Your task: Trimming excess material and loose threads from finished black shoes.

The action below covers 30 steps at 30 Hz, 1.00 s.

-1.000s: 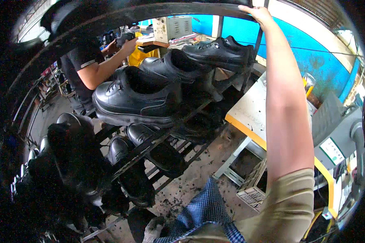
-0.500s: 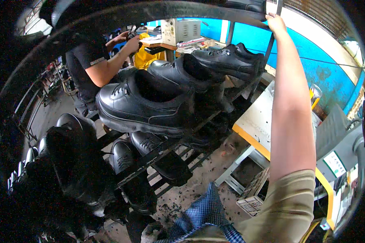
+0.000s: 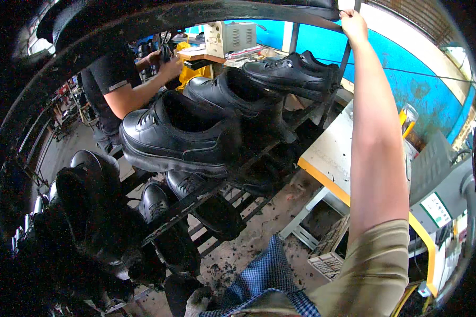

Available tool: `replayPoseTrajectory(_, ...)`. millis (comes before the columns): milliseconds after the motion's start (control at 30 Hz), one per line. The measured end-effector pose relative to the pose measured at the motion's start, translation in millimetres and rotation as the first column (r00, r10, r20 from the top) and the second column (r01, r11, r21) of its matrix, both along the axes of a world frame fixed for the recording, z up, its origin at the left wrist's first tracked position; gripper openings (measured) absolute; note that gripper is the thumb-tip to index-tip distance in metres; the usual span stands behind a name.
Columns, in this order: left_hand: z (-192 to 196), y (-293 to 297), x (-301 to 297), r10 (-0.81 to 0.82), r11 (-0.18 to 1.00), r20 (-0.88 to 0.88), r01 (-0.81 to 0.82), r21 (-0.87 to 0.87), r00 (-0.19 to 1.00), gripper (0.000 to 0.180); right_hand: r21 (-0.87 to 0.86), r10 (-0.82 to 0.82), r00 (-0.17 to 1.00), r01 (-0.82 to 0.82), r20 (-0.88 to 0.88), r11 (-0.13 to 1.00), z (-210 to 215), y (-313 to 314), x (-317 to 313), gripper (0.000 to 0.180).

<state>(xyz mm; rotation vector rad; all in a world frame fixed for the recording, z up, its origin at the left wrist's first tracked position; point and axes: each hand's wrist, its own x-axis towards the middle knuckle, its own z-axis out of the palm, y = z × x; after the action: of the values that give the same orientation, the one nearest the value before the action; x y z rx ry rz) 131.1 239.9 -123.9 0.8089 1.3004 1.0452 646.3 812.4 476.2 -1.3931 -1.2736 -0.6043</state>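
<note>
My right arm reaches up, and my right hand (image 3: 354, 25) is closed at the corner of the black metal rack (image 3: 322, 24), where an upper bar meets an upright post. At the lower edge my left hand (image 3: 198, 301), seemingly in a greyish glove, is closed against a dark shoe (image 3: 181, 291); its fingers are partly lost in shadow. Large in front of me, a black lace-up shoe (image 3: 177, 134) sits on the rack's middle level. Beyond it stand another black shoe (image 3: 232, 92) and a further shoe (image 3: 291, 74). More shoes lie on the level below.
A co-worker (image 3: 108, 79) stands left beyond the rack, handling a dark item. A yellow-edged white table (image 3: 330, 153) is at right, with a plastic crate (image 3: 330, 253) beneath. A grey machine (image 3: 441, 190) stands farther right. A beige metal box (image 3: 232, 39) rests on the back bench.
The rack, its shoes and my right hand have shifted slightly left in view. The right hand keeps its hold on the rack. The co-worker's hands have moved a little.
</note>
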Motion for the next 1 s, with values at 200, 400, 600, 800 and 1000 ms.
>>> replayPoseTrajectory(200, 101, 22, 28, -0.102, 0.992, -0.234, 0.117, 0.053, 0.967, 0.025, 0.393, 0.046, 0.997, -0.017, -0.065, 0.920, -7, -42, -1, 0.035)
replayPoseTrajectory(400, 92, -1, 14, -0.115, 0.979, -0.402, 0.172, 0.110, 0.909, 0.027, 0.382, 0.484, 0.764, -0.333, -0.427, 0.862, -23, -207, -113, 0.048)
replayPoseTrajectory(600, 123, -6, 36, -0.135, 0.991, -0.289, 0.131, -0.034, 0.948, 0.027, 0.237, 0.640, 0.681, -0.597, -0.355, 0.767, -40, -154, -40, 0.057)
replayPoseTrajectory(800, 96, -33, 20, -0.173, 0.985, 0.048, 0.172, 0.027, 0.984, 0.037, 0.647, 0.453, 0.859, -0.206, -0.240, 0.734, -62, -233, -102, 0.075)
replayPoseTrajectory(1000, 159, -32, 28, -0.241, 0.937, 0.003, 0.232, 0.262, 0.971, 0.046, 0.749, 0.873, 0.404, -0.480, -0.274, 0.457, -167, -447, -134, 0.094)
